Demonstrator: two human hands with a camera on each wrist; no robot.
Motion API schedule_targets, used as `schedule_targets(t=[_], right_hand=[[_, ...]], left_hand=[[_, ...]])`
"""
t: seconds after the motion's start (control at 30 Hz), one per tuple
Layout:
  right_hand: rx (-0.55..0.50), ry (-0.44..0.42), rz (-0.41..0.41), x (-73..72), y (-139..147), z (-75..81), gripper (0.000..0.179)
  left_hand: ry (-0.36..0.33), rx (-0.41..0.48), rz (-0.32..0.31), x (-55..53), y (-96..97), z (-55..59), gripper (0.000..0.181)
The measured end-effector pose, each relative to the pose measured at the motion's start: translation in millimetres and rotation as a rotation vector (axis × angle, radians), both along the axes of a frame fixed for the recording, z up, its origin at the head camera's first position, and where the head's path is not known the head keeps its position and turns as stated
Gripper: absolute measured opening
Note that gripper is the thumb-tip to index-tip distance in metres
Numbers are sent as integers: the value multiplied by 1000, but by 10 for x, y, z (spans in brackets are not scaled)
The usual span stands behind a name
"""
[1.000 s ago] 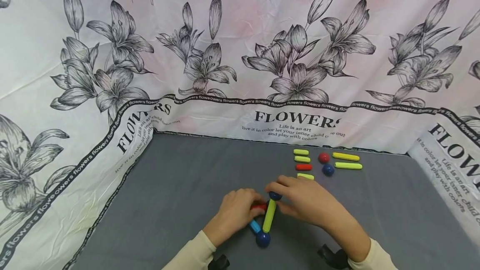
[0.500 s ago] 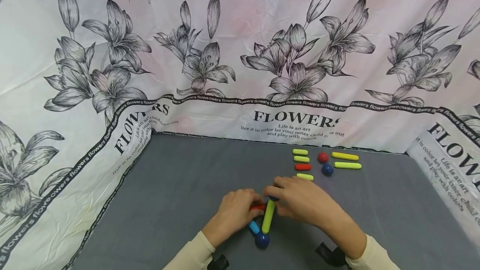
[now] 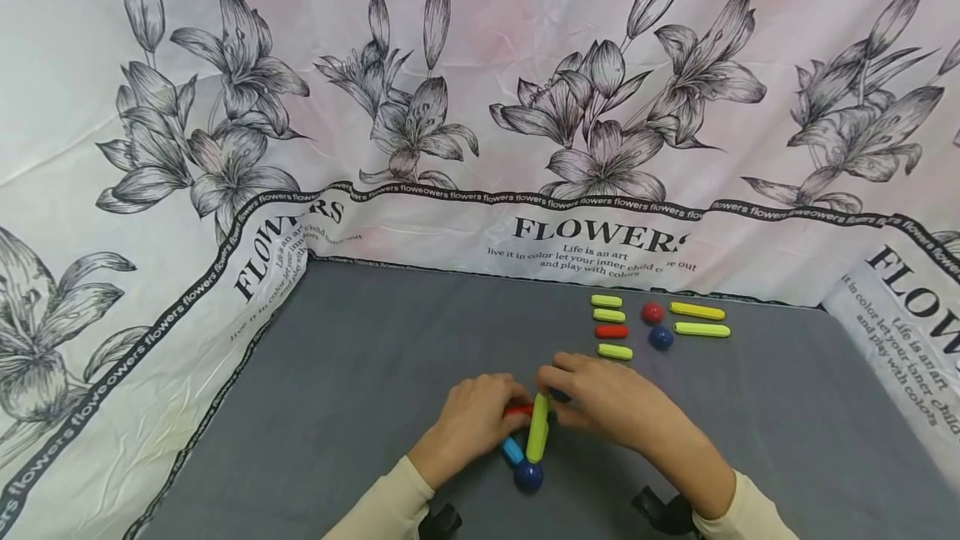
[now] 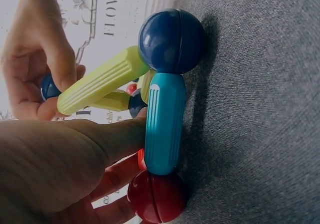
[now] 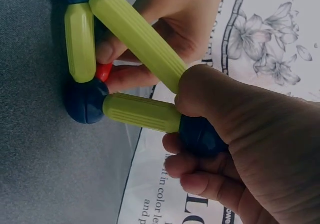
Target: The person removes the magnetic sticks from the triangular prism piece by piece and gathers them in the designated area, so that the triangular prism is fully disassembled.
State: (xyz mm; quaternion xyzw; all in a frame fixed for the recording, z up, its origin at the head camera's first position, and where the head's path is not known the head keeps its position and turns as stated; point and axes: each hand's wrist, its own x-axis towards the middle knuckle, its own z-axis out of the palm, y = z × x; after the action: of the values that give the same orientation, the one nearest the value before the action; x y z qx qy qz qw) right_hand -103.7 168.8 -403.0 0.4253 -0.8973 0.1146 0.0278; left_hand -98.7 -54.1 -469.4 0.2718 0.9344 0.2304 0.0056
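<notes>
Magnetic sticks and balls form a small frame on the table. My left hand (image 3: 476,411) pinches the red stick (image 3: 517,410) low at its back. A light-blue stick (image 4: 165,124) links a red ball (image 4: 157,196) to the front blue ball (image 3: 528,477). From that ball a long lime stick (image 3: 537,427) slants upward. My right hand (image 3: 611,394) grips the upper blue ball (image 5: 200,136), thumb against the long stick's top end. A shorter lime stick (image 5: 142,112) joins this ball to a lower blue ball (image 5: 86,102); another lime stick (image 5: 80,42) runs along the base.
Beyond my right hand lie short lime sticks (image 3: 615,352), a short red stick (image 3: 611,331), a red ball (image 3: 652,312), a blue ball (image 3: 661,337), a yellow stick (image 3: 697,311) and a long lime stick (image 3: 702,329). A flowered cloth (image 3: 420,227) borders the grey table (image 3: 360,357).
The upper blue ball, earlier at the long lime stick's top end, now shows to its right, mostly under my right hand. The stick stands a little steeper. My left hand keeps its hold.
</notes>
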Motion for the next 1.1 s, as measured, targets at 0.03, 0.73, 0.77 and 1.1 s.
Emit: schedule_targets(t=[0.03, 0.73, 0.77, 1.1], right_hand=[[-4, 0, -5, 4, 3, -5, 26], [-55, -72, -54, 28, 4, 45, 33], [-61, -73, -53, 33, 11, 56, 33], [-182, -124, -63, 82, 315, 121, 36]], left_hand=[[1, 0, -1, 3, 2, 2, 15], [-5, -24, 3, -21, 15, 21, 12], [-2, -22, 4, -25, 15, 19, 12], [13, -21, 6, -4, 9, 1, 12]])
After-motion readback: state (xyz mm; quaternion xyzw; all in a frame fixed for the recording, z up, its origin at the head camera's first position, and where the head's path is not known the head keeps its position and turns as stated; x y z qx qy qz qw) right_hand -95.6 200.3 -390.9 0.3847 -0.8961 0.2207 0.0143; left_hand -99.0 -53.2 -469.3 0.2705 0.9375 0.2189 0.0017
